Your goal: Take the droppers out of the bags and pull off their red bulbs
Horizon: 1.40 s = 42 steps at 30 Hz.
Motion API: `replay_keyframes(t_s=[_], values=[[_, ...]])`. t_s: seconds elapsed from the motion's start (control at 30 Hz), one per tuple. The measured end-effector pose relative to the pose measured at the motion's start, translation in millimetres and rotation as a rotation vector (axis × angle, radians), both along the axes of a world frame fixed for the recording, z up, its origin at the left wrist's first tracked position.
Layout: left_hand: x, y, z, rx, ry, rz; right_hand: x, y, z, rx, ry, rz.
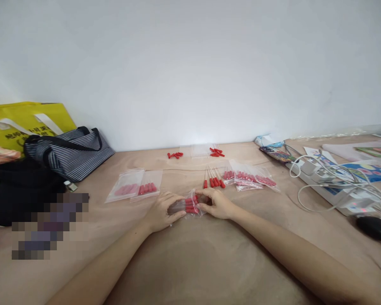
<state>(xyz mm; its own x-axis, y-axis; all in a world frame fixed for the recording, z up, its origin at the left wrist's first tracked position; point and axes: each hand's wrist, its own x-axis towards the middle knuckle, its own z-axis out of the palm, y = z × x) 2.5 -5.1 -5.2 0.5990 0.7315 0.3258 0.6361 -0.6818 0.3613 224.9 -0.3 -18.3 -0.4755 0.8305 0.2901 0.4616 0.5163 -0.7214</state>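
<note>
A clear plastic bag [190, 205] with several red-handled pieces in it lies across the space between my hands. My left hand [162, 212] is curled round its left end, thumb in front and fingers behind. At the right end, my right hand [216, 203] pinches the bag between thumb and fingers. Just beyond my right hand lie loose thin-shafted tools with red handles [214, 182]; their exact kind is unclear. Filled bags [250, 178] overlap to the right of them. More filled bags [147, 186] rest beyond my left hand.
Small red pieces [175, 155] and another red group [216, 152] lie near the wall, with a clear bag [201, 151] between. A striped bag [79, 154] and yellow bag [25, 120] stand left. Cables [314, 180], a power strip [343, 201] and a black mouse [376, 228] are right.
</note>
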Motion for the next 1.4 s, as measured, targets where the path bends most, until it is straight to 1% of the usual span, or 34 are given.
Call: replay_keyframes(t_s=[0.13, 0.23, 0.37, 0.53, 0.6, 0.7, 0.8, 1.0, 1.1, 1.17, 1.23, 1.33, 1.4], values=[[0, 0, -0.2, -0.008, -0.015, -0.021, -1, 0, 3.5, 0.029, -0.054, -0.004], [0, 1, -0.9, -0.012, -0.018, -0.038, -5, -2, 5.7, 0.009, -0.046, -0.033], [-1, 2, -2.0, -0.023, -0.02, -0.048, -8, -2, 3.8, -0.048, 0.045, -0.022], [-2, 3, -3.0, -0.037, -0.019, -0.041, -7, 1, -3.1, -0.184, 0.174, 0.079], [-3, 3, -3.2, -0.047, -0.016, -0.029, -5, 3, -5.4, -0.216, 0.216, 0.079], [-3, 3, -3.6, -0.056, -0.006, -0.014, 0, 6, -6.3, -0.222, 0.243, 0.05], [-3, 3, -3.8, -0.053, -0.003, -0.019, 6, 6, -4.2, -0.21, 0.227, 0.051], [-3, 4, -3.7, -0.044, -0.008, -0.027, 14, 7, -4.3, -0.174, 0.139, 0.191], [-3, 4, -3.6, -0.048, -0.018, -0.026, 15, 10, -7.8, -0.221, 0.12, 0.215], [-3, 4, -3.4, -0.054, -0.022, -0.023, 15, 11, -8.6, -0.262, 0.128, 0.219], [-3, 3, -3.1, -0.058, -0.022, -0.02, 17, 11, -7.5, -0.284, 0.179, 0.216], [-3, 4, -2.3, -0.059, -0.014, -0.009, 21, 12, -3.9, -0.331, 0.265, 0.163], [-3, 4, -1.5, -0.055, -0.014, -0.001, 23, 12, -2.1, -0.346, 0.27, 0.134]])
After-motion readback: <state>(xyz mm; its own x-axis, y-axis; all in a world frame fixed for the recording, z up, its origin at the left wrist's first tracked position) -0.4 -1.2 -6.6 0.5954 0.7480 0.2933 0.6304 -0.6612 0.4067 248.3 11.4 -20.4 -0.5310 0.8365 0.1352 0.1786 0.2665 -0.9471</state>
